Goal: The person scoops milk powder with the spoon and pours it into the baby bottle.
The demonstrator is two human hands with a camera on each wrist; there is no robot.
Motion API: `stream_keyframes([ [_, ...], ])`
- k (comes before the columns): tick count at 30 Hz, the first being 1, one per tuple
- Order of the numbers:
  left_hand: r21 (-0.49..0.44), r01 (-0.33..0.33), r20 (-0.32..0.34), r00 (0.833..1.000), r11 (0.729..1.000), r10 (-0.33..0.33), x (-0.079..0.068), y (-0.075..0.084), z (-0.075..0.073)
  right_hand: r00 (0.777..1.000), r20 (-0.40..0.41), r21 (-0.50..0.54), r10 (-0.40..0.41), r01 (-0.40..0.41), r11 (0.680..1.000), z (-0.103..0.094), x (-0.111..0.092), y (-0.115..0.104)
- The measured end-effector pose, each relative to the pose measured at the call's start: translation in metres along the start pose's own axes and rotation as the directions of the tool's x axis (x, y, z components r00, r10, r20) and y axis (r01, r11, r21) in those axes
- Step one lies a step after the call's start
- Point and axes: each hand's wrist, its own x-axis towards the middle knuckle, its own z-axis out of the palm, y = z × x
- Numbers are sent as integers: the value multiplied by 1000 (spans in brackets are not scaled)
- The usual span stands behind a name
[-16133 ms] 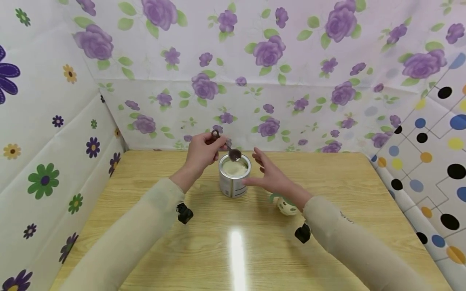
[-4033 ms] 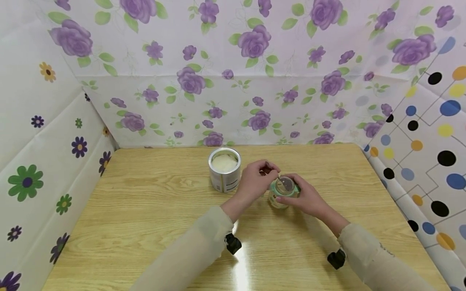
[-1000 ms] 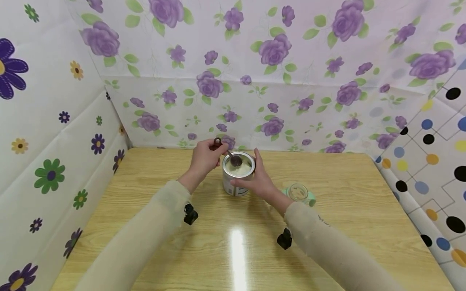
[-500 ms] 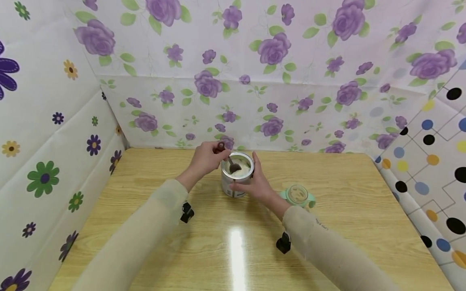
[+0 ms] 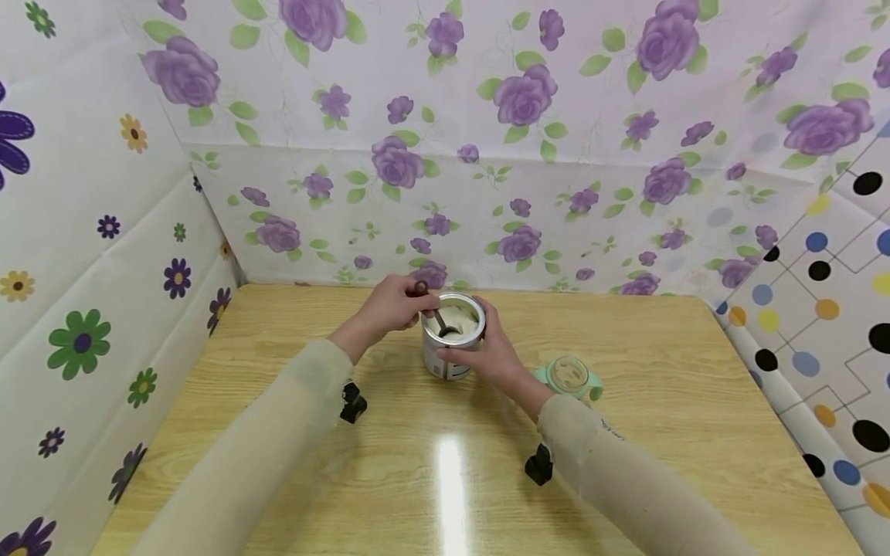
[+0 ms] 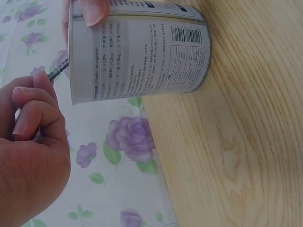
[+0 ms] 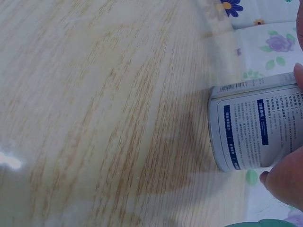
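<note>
My left hand (image 5: 395,303) pinches the handle of a dark spoon (image 5: 441,320) and tilts it down into the can. The spoon's bowl is partly sunk in pale powder (image 5: 460,318). Around the side of this open silver-grey can (image 5: 434,357), just below the rim, my right hand (image 5: 495,355) holds it with thumb in front and fingers behind. In the left wrist view the spoon handle (image 6: 58,70) slants from my curled left fingers toward the mouth of the printed can (image 6: 137,56). The right wrist view has the can (image 7: 255,127) upright on the table.
A clear-mouthed jar with mint-green handles (image 5: 568,374) stands open on the wooden table (image 5: 389,463), right of the can, beside my right forearm. Flower-printed cloth (image 5: 313,185) hangs behind the table's back edge, with patterned sheets on both sides.
Earlier, the spoon was over the green-handled jar, which my right hand held. Then both hands came left to the can. Within the last second the spoon has dipped from above into the powder.
</note>
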Motion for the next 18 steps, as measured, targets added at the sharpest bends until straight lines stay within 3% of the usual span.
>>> stream_keyframes([
  [10, -146, 107, 66, 993, 983, -98, 2, -6, -5, 1000, 14, 15, 27, -28, 1000, 1, 0, -2],
  [18, -230, 186, 86, 982, 955, -171, 4, -9, -8, 999, 25, 17, 40, -41, 999, -1, -13, -34],
])
